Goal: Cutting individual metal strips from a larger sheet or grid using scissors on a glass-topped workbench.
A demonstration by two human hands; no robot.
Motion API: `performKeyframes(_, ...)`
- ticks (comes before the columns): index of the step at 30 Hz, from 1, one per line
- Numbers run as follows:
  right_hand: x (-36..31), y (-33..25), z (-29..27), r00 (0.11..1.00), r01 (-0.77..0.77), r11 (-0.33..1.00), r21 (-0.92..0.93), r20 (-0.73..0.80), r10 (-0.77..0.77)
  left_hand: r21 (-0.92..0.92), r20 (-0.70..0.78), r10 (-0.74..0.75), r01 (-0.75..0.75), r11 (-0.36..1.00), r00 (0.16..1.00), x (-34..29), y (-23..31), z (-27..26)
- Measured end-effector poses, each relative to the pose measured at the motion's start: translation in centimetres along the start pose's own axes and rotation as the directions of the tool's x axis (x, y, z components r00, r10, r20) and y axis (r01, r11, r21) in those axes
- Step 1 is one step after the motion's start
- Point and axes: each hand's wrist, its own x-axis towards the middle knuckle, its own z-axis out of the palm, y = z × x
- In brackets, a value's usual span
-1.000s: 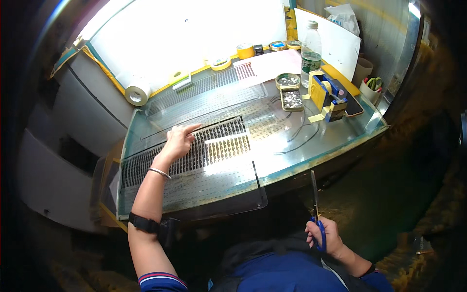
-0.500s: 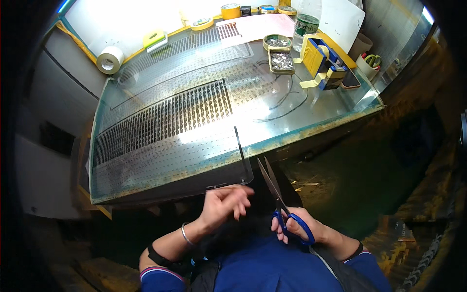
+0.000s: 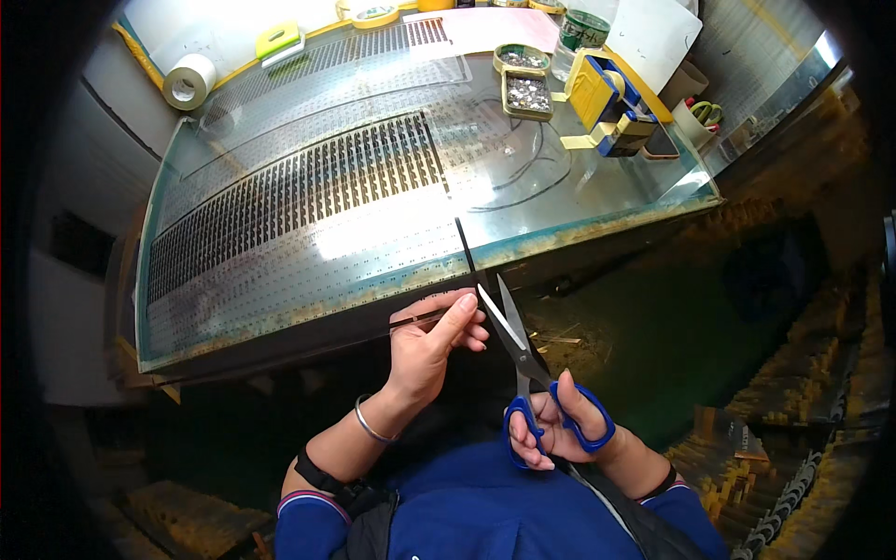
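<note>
My left hand (image 3: pixel 431 343) pinches the near right corner of a clear film sheet (image 3: pixel 392 243) between thumb and fingers. The sheet carries rows of small dark marks and a black strip along its right edge; its near part hangs over the table edge. In my right hand (image 3: pixel 565 429) is a pair of scissors (image 3: pixel 523 359) with blue handles, thumb through one loop and fingers through the other. Its blades are spread and point up and away, the left blade tip close beside the sheet's corner and my left fingertips. Whether blade and film touch, I cannot tell.
Beneath the film lies a glass-topped table (image 3: pixel 597 217). Toward its far right stand a tape dispenser (image 3: pixel 602 103), a tin of small shiny bits (image 3: pixel 528 95), a plastic bottle (image 3: pixel 581 37) and a cup of tools (image 3: pixel 695 121). A white tape roll (image 3: pixel 189 81) sits far left.
My left hand has risen and taken hold of the film's corner. The scissors have moved up and left toward that corner, their blades spread wider. The view has shifted, so the table appears higher.
</note>
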Motion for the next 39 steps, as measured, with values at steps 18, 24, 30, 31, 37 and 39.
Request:
performKeyframes(18,0.6,0.6,1.3,0.962,0.03,0.978,-0.208,-0.261,-0.086,0.017,0.0,0.08,-0.08,0.997,0.997,-0.1,-1.0,1.0)
performKeyframes(24,1.2,1.6,2.1,0.868,0.005,0.886,-0.464,-0.437,-0.234,0.077,-0.012,0.091,-0.09,0.993,0.996,-0.6,-1.2,1.6)
performKeyframes(30,1.0,1.2,2.3,0.813,-0.076,0.837,-0.542,-0.52,-0.263,0.16,-0.025,0.089,-0.084,0.984,0.996,-0.9,-1.1,1.9)
performKeyframes(31,1.0,1.2,2.4,0.798,-0.106,0.829,-0.549,-0.544,-0.258,0.167,-0.028,0.083,-0.077,0.983,0.996,-1.0,-1.1,1.9)
performKeyframes(37,0.7,1.2,2.2,0.778,-0.143,0.786,-0.602,-0.559,-0.287,0.224,-0.042,0.112,-0.1,0.969,0.993,-1.5,-1.3,1.5)
performKeyframes(39,0.7,1.0,2.2,0.779,-0.136,0.779,-0.612,-0.552,-0.297,0.235,-0.036,0.098,-0.087,0.968,0.995,-2.1,-1.0,1.6)
